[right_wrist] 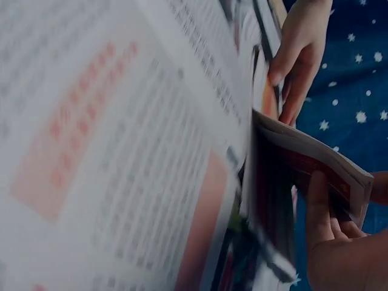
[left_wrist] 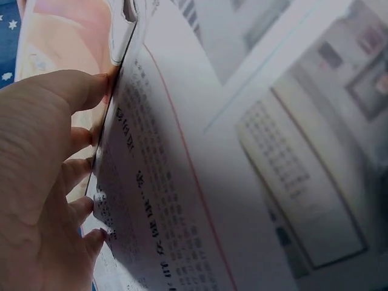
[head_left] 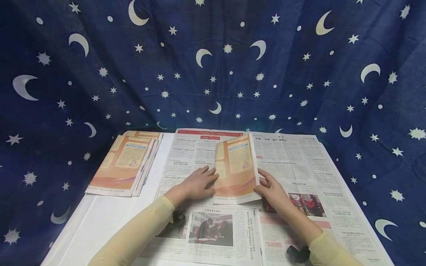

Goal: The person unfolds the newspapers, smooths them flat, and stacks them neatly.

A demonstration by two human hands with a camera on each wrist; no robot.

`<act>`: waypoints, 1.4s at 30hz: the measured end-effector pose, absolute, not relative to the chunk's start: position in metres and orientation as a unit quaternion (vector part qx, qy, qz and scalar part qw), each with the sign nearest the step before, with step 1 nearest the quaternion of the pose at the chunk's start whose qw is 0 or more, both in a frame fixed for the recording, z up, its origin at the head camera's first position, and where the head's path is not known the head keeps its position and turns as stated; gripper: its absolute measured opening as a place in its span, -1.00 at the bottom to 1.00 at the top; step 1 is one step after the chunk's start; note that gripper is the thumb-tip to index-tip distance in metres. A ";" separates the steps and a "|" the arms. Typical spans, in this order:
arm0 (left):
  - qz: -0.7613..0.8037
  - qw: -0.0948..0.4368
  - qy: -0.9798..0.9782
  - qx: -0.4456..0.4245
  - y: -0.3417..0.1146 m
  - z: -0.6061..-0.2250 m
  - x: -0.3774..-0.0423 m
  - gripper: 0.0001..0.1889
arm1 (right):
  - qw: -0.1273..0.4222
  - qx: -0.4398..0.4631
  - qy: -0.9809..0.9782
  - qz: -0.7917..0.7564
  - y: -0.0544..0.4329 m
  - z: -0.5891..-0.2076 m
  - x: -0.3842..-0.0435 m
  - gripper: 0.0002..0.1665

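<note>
A thin orange booklet (head_left: 234,166) with a blue title strip stands over the spread newspaper (head_left: 289,155), its right side raised and its left edge low. My right hand (head_left: 274,190) grips the raised right edge; in the right wrist view its fingers (right_wrist: 320,200) lie under the booklet (right_wrist: 321,160) and its thumb side is partly hidden. Along the left edge, my left hand (head_left: 196,184) rests with fingers spread and fairly straight. The left wrist view shows its fingertips (left_wrist: 91,236) touching down beside the booklet (left_wrist: 66,36), next to the printed newspaper (left_wrist: 176,151).
A stack of similar orange booklets (head_left: 119,164) lies on the white tabletop (head_left: 78,221) at the left. Newspaper sheets cover the middle and right. A dark blue curtain (head_left: 233,62) with moons and stars hangs behind and at both sides of the table.
</note>
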State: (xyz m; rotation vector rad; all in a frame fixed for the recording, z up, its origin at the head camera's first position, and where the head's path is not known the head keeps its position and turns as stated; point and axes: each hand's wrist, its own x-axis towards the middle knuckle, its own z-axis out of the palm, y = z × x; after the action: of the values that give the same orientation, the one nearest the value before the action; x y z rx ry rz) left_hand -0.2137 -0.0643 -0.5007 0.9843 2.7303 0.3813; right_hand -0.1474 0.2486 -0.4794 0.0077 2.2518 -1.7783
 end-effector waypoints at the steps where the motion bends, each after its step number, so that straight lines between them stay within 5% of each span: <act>1: 0.129 0.107 0.928 0.334 -0.064 -0.501 -0.214 -0.31 | 0.141 -0.001 0.771 -0.621 0.248 -0.478 -0.145 -0.06; 11: 0.163 0.110 0.922 0.333 -0.068 -0.504 -0.215 -0.30 | 0.129 -0.053 0.749 -0.647 0.225 -0.461 -0.130 -0.29; 21: 0.439 0.181 0.856 0.207 -0.084 -0.465 -0.221 -0.26 | 0.090 -0.102 0.755 -0.641 0.187 -0.437 -0.143 -0.39; 29: 0.659 0.217 0.714 0.095 -0.102 -0.420 -0.226 -0.25 | 0.125 -0.146 0.719 -0.667 0.137 -0.430 -0.158 -0.43; 42: 0.674 0.188 0.714 0.003 -0.141 -0.422 -0.229 -0.24 | 0.197 -0.139 0.714 -0.658 0.065 -0.455 -0.179 -0.45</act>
State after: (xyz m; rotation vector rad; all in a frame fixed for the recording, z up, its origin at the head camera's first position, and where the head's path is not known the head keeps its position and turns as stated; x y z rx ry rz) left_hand -0.2291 -0.1408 -0.4222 0.0087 2.0094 1.8958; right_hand -0.1794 0.0648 -0.4551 -0.3884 1.9984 -1.8408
